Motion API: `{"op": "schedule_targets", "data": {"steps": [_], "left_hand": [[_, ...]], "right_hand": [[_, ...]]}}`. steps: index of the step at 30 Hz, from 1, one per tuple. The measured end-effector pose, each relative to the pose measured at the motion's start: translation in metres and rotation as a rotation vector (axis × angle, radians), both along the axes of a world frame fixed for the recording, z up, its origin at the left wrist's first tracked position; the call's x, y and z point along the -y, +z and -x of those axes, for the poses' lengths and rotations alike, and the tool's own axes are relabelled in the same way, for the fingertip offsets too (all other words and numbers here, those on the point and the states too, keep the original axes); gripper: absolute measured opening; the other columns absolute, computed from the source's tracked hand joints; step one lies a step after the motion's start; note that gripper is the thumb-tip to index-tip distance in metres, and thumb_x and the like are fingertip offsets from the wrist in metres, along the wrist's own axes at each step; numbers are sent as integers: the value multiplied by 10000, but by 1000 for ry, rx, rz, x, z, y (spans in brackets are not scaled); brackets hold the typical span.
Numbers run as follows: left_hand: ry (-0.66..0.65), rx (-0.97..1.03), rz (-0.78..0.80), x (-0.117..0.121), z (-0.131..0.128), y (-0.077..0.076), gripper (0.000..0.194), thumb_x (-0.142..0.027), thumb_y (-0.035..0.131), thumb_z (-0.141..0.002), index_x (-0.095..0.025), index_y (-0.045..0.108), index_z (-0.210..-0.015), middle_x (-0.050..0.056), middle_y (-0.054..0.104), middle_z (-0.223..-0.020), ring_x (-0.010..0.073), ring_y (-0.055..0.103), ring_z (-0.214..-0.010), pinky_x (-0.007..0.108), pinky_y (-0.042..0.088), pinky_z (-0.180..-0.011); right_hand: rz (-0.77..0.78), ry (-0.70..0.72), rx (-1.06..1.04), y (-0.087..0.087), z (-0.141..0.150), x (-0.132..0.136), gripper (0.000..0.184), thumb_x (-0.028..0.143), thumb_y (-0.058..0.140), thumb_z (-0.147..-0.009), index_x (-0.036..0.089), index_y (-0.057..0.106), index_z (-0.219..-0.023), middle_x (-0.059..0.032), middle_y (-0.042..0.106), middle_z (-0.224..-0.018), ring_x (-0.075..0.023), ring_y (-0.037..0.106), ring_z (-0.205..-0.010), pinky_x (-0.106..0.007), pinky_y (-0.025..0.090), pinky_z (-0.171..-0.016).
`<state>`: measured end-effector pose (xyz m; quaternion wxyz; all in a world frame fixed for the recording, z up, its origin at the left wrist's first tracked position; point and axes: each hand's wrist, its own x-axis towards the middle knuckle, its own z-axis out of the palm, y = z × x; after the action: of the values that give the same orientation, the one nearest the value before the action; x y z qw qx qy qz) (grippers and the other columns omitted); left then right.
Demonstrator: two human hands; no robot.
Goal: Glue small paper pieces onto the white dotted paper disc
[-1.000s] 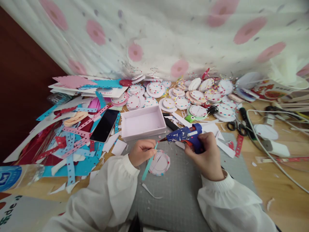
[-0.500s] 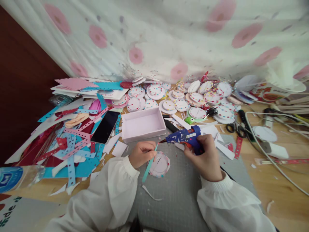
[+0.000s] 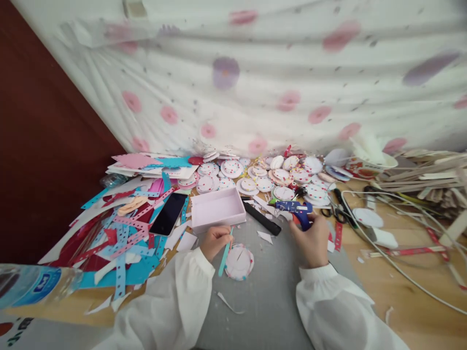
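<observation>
My left hand (image 3: 215, 240) is closed in a pinch on a thin teal paper strip (image 3: 224, 253) that slants down over a white paper disc with coloured dots (image 3: 239, 261) lying on the grey cutting mat (image 3: 270, 296). My right hand (image 3: 312, 238) grips a blue hot glue gun (image 3: 295, 210) to the right of the disc, its nozzle pointing left and away from the strip. A pale pink open box (image 3: 218, 209) stands just behind my left hand.
Many finished dotted discs (image 3: 255, 182) are piled at the back. Punched blue, pink and red paper strips (image 3: 124, 233) and a black phone (image 3: 168, 220) lie on the left. Scissors (image 3: 337, 206), cables (image 3: 386, 253) and wooden sticks (image 3: 426, 170) fill the right. A water bottle (image 3: 32, 284) lies at the near left.
The view has tilted up and pulled back, showing more curtain. My right hand drew the glue gun right and back, away from the strip tip. My left hand still pinches the strip.
</observation>
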<state>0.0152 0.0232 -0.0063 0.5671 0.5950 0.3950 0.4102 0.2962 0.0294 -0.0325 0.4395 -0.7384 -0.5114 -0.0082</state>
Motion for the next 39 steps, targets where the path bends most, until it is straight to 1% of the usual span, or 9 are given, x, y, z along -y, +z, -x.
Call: {"op": "schedule_targets", "data": {"steps": [4, 7, 10, 16, 19, 26, 29, 34, 39], "left_hand": [[4, -6, 5, -1, -1, -5, 249, -212, 535, -667, -143, 553, -428, -8, 433, -494, 114, 411, -531, 250, 326, -543], [16, 1, 17, -1, -1, -9, 259, -238, 543, -667, -142, 563, -428, -7, 441, -496, 109, 407, -519, 243, 324, -527], [37, 17, 29, -1, -1, -11, 265, -265, 551, -665, -138, 582, -434, 0, 462, -507, 111, 422, -522, 241, 332, -525], [116, 46, 52, -3, -3, -13, 301, -340, 579, -681, -132, 592, -464, 12, 528, -540, 120, 470, -548, 247, 355, -556], [159, 59, 59, -3, -4, -15, 320, -387, 594, -686, -135, 586, -491, 9, 537, -534, 125, 477, -546, 254, 367, -567], [177, 19, 8, 0, -8, -13, 357, -398, 617, -698, -139, 543, -463, -32, 429, -469, 100, 374, -513, 241, 295, -528], [151, -14, -23, 1, -9, -13, 385, -375, 637, -699, -139, 496, -430, -43, 384, -469, 93, 335, -525, 240, 266, -528], [143, -45, -23, 2, -11, -18, 438, -441, 623, -756, -130, 533, -461, -35, 412, -485, 96, 350, -529, 245, 280, -528], [184, -37, -2, 4, -12, -17, 451, -502, 564, -806, -118, 659, -589, 7, 536, -548, 122, 437, -563, 259, 347, -560]], "right_hand": [[-13, -45, 117, -9, -2, -3, 369, 426, 598, -690, 135, 499, -893, -101, 518, -822, -290, 507, -818, -470, 400, -764], [-211, 14, 192, -3, 8, 1, 268, 310, 576, -750, 127, 505, -932, -126, 527, -867, -311, 489, -879, -506, 383, -790], [-425, 296, 213, 6, 31, 9, 169, 181, 507, -820, 153, 490, -986, -115, 535, -892, -266, 492, -867, -455, 412, -768], [-432, 853, 422, 12, 89, 26, 161, 130, 523, -847, 232, 553, -968, -48, 611, -887, -167, 553, -801, -293, 457, -704], [-430, 985, 498, 10, 103, 28, 185, 144, 522, -868, 238, 575, -1019, -39, 620, -876, -158, 544, -759, -279, 452, -674], [-421, 1031, 535, 8, 103, 25, 288, 136, 475, -907, 263, 565, -1149, -41, 613, -883, -174, 532, -747, -299, 433, -664], [-423, 1065, 539, 9, 102, 24, 257, 167, 454, -928, 282, 579, -1122, -33, 619, -837, -173, 527, -726, -303, 428, -648], [-407, 1104, 449, 9, 101, 22, 213, 187, 447, -936, 248, 599, -1071, -48, 633, -797, -178, 528, -698, -320, 432, -634], [-362, 1049, 228, 5, 95, 22, 206, 195, 477, -920, 258, 586, -1084, -66, 652, -879, -189, 566, -768, -333, 460, -674]]}}
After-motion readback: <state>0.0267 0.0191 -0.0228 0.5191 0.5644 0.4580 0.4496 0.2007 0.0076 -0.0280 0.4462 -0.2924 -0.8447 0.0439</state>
